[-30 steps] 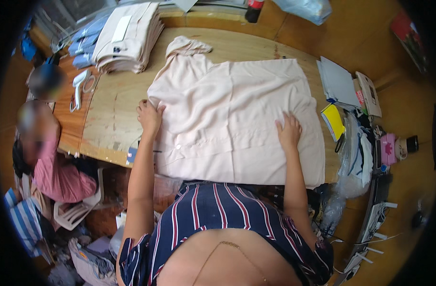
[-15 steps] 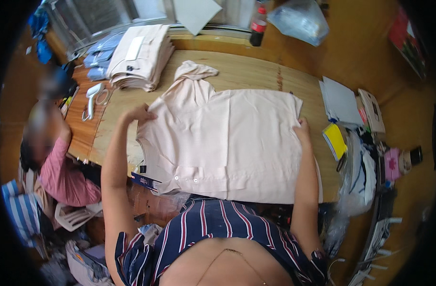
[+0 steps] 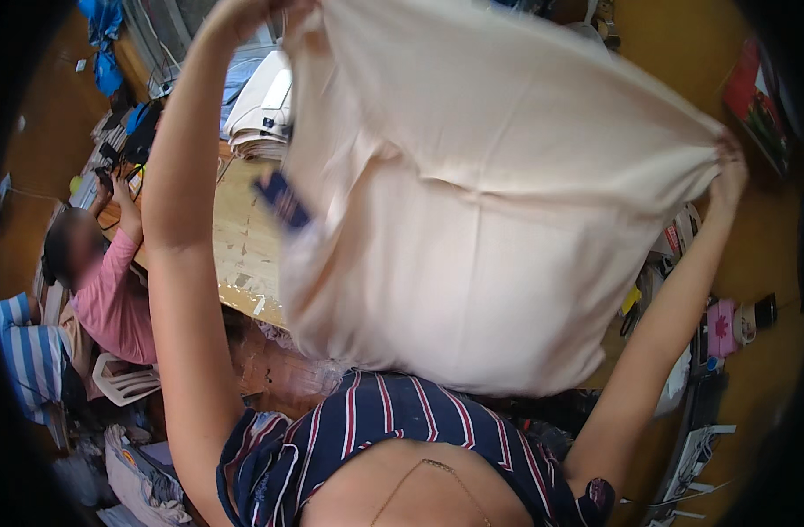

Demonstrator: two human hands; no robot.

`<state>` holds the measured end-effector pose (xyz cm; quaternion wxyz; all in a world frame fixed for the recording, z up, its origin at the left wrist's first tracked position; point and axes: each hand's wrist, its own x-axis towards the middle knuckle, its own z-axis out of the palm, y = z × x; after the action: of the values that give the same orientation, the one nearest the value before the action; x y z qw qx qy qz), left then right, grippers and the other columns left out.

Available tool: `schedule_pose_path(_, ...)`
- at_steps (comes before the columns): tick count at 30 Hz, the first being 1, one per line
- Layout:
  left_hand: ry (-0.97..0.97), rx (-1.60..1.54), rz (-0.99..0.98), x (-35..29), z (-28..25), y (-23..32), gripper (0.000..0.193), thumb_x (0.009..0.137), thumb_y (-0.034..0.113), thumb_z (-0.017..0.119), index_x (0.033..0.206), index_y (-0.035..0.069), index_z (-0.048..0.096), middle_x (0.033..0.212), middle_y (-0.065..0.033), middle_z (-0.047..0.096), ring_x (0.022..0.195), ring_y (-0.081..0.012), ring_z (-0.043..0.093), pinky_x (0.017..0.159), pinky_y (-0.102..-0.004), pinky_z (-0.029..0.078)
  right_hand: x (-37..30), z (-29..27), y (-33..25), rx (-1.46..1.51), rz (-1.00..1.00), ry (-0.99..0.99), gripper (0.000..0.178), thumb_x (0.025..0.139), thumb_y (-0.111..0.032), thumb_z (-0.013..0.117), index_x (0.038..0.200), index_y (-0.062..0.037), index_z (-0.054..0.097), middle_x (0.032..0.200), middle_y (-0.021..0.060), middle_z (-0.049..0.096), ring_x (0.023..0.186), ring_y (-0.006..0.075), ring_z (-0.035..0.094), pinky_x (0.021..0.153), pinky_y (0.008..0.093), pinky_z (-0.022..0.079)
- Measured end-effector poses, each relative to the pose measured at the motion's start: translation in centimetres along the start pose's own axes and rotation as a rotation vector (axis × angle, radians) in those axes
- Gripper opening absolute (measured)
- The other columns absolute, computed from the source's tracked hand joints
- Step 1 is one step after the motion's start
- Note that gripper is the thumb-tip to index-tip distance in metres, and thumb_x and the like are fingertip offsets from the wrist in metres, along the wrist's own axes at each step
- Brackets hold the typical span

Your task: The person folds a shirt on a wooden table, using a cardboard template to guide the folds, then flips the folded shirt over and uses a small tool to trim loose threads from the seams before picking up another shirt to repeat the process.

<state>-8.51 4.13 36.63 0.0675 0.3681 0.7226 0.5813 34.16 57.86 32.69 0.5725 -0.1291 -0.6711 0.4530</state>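
A pale cream shirt (image 3: 481, 281) hangs stretched out in the air in front of me, above the table (image 3: 244, 237). My left hand (image 3: 266, 7), partly cut off by the upper edge of the picture, is closed on the shirt's upper left part. At its upper right corner, my right hand (image 3: 729, 171) pinches the cloth and pulls it taut. Folds run across the fabric, and its lower end hangs close to my body. A dark blue tag (image 3: 281, 202), blurred by motion, dangles at the shirt's left side.
Folded cream garments (image 3: 259, 114) lie stacked at the table's far left, beside blue ones. A person in a pink sleeve (image 3: 116, 281) sits at the left near a white plastic chair (image 3: 125, 379). At the right, a pink box (image 3: 721, 328) stands among clutter.
Both my hands have risen and spread apart, lifting the shirt off the table. The shirt now covers much of the tabletop from view. The seated person has shifted and raised their hands.
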Motion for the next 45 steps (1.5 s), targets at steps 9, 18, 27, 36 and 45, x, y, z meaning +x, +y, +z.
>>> schedule_pose_path(9, 0.009, -1.16, 0.76, -4.0, -3.5, -0.8, 0.029, 0.088, 0.018, 0.044, 0.106, -0.004, 0.047, 0.093, -0.0087, 0.055, 0.084, -0.0162, 0.054, 0.075, -0.034, 0.047, -5.3, -3.5, -5.1, 0.305, -0.113, 0.044, 0.049, 0.079, -0.007, 0.051, 0.124, -0.0074, 0.033, 0.122, 0.0129, 0.037, 0.114, 0.0258, 0.036, 0.099, 0.0416, 0.027)
schedule_pose_path(18, 0.146, -0.757, -0.255, -21.2, 3.6, -23.1, 0.017, 0.08, 0.006, 0.046, 0.095, 0.004, 0.053, 0.108, -0.0084, 0.054, 0.091, -0.0235, 0.055, 0.081, -0.0331, 0.044, -28.5, -2.9, 6.6, 0.028, 0.527, -0.218, 0.031, 0.075, 0.012, 0.047, 0.102, -0.002, 0.052, 0.103, 0.0078, 0.054, 0.099, 0.0164, 0.05, 0.085, 0.0264, 0.039)
schedule_pose_path(27, -0.213, 0.785, -0.026, -28.8, 13.9, -22.7, 0.032, 0.07, 0.011, 0.062, 0.1, 0.002, 0.055, 0.086, -0.0155, 0.055, 0.077, -0.0298, 0.054, 0.068, -0.0345, 0.043, -38.4, 2.1, 7.4, -1.08, 0.267, -0.727, 0.066, 0.064, 0.009, 0.051, 0.122, -0.0194, 0.04, 0.106, 0.0096, 0.051, 0.099, 0.0226, 0.048, 0.092, 0.04, 0.026)
schedule_pose_path(36, -0.787, 0.144, -0.54, -30.0, 5.6, -15.3, 0.026, 0.068, 0.013, 0.068, 0.089, -0.001, 0.062, 0.077, -0.0062, 0.062, 0.074, -0.013, 0.057, 0.068, -0.026, 0.044, -38.3, 3.0, 5.6, -0.919, 0.402, -0.916, 0.076, 0.06, 0.0, 0.061, 0.127, -0.0221, 0.033, 0.105, 0.0105, 0.052, 0.103, 0.0212, 0.046, 0.093, 0.04, 0.021)
schedule_pose_path(45, 0.004, 0.726, -0.506, -30.8, 10.6, -23.9, 0.041, 0.073, 0.012, 0.06, 0.112, 0.015, 0.047, 0.096, -0.018, 0.05, 0.082, -0.0345, 0.053, 0.074, -0.0385, 0.043, -38.0, -1.3, -1.0, -0.728, 0.66, -0.527, 0.014, 0.059, 0.006, 0.056, 0.073, 0.0015, 0.055, 0.073, 0.0058, 0.055, 0.073, 0.0174, 0.052, 0.071, 0.0279, 0.041)
